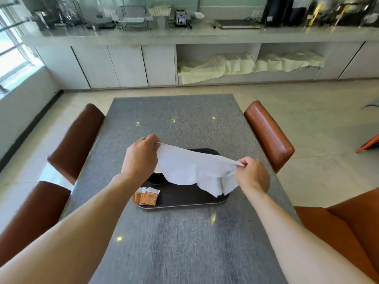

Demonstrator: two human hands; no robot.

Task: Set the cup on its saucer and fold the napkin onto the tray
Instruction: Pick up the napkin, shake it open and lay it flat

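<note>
Both hands, left and right, fingers pinched on white paper napkin above dark tray; sagging edge risks snagging half-hidden cup at 9 o'clock.

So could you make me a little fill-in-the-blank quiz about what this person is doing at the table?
1. Both hands hold a white ____ stretched above the tray.
2. The left hand and right hand grip it at opposite ____.
3. The orange packets lie at the tray's ____ near corner.
4. The chairs beside the table are ____ in colour.

Missing words: napkin; ends; left; brown
</note>
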